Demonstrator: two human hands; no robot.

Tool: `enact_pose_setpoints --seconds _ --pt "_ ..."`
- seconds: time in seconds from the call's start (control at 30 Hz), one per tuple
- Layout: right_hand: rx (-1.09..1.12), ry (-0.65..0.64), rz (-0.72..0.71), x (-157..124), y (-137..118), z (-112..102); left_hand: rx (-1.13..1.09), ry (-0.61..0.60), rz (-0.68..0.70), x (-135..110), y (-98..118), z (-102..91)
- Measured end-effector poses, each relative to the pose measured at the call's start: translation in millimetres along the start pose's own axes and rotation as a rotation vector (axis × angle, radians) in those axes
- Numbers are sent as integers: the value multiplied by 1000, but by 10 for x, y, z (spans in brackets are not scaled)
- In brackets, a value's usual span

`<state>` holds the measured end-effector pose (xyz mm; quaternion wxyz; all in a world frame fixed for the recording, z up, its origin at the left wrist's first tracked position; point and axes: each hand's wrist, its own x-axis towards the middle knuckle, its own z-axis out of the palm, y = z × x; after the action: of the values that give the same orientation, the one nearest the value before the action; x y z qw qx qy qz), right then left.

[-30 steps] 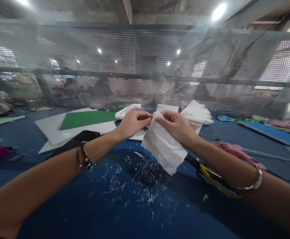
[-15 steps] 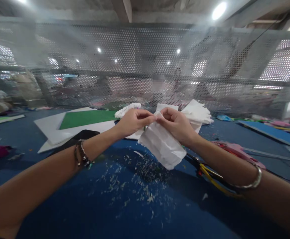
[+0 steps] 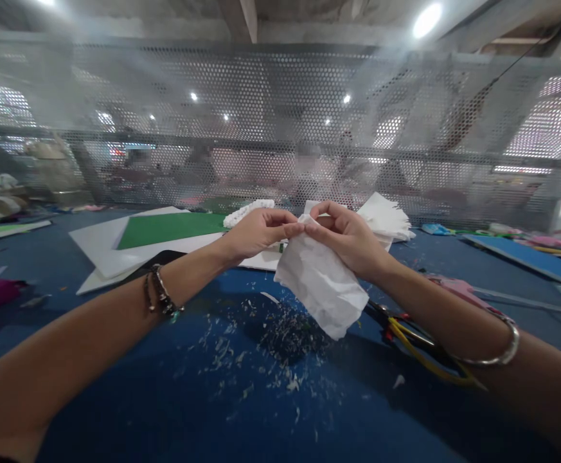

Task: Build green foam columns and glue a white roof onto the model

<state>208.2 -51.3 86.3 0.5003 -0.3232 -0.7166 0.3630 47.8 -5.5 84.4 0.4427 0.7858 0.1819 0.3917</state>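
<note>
A crumpled sheet of white tissue paper [image 3: 322,286] hangs above the blue table [image 3: 174,392]. My left hand [image 3: 256,233] pinches its top edge from the left, fingers closed. My right hand [image 3: 345,238] grips the same top edge from the right, fingers curled round it. The two hands almost touch. The sheet's lower part hangs free over a scatter of small paper scraps [image 3: 273,350].
White boards with a green sheet [image 3: 164,228] lie at the back left. A stack of white tissue [image 3: 385,217] and a white lacy piece [image 3: 249,211] sit behind my hands. Yellow-handled scissors [image 3: 422,350] lie under my right forearm. A perforated metal screen [image 3: 280,122] closes the far side.
The tissue sheet was drawn up and folded tighter half a second ago; now it hangs longer and looser again. Both hands stay at its top edge, shifted slightly right.
</note>
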Motion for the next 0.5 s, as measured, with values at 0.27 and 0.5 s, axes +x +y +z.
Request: enact_pose_setpoints --seconds 0.27,0.5 --pt "-237 -2 -204 32 18 -46 4 88 -21 21 -6 -12" --pt "-435 -70 -205 17 -39 -71 59 61 4 21 6 -20"
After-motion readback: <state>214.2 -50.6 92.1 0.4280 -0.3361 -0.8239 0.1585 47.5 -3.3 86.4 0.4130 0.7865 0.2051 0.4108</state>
